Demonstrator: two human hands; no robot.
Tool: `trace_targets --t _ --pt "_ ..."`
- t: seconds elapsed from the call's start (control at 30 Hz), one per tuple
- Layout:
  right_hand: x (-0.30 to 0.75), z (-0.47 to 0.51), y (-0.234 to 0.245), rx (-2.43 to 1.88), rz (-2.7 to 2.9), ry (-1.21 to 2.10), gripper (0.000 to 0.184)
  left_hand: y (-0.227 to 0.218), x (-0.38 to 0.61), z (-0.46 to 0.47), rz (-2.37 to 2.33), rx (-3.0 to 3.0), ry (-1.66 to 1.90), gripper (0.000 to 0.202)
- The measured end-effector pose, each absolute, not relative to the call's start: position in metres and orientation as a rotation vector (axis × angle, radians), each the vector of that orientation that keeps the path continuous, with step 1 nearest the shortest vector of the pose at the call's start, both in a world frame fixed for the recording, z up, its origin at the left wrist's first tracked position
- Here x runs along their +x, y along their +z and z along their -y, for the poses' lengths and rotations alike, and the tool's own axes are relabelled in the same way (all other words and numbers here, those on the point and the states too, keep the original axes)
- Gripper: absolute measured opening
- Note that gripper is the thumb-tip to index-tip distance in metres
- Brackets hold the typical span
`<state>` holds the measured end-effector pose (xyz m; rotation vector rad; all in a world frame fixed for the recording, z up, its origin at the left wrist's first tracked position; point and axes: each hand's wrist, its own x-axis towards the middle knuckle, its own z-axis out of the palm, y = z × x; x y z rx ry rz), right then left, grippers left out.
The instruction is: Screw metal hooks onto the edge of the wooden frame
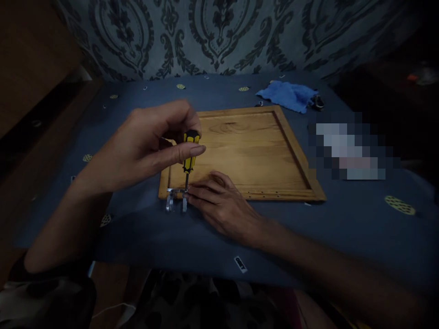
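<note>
My left hand point(161, 141) is closed around the yellow-and-black handle of a screwdriver point(190, 153). The screwdriver stands upright, its shaft pointing down at a small silver metal bracket point(170, 201). This bracket lies on the near left edge of a framed wooden panel point(240, 151), with two curved parts hanging past the rim. My right hand point(226, 208) rests palm down over the same edge, its fingertips against the bracket beside the screwdriver tip. The thumb is hidden, and a screw under the tip cannot be made out.
A blue cloth point(288, 95) lies behind the panel, with a small dark object point(318, 103) beside it. Several small holes show along the panel's near edge. Dark blue patterned fabric point(154, 249) covers the work surface. A blurred-out patch point(353, 148) lies at the right.
</note>
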<state>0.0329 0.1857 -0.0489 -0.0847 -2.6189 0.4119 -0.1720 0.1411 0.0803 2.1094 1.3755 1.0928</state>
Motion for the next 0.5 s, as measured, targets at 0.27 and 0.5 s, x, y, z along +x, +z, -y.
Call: trace_targets --t 0.27,0.5 --pt "0.0326 -0.1856 -0.0513 -0.093 2.610 0.395 0.031 0.0858 -0.1735 -0.1377 -1.410 2.166 0.960 0.013" --pt "0.0332 -0.1859 -0.0512 -0.091 2.616 0.427 0.031 0.0878 -0.1744 -0.1374 -1.380 2.261 0.874 0.013"
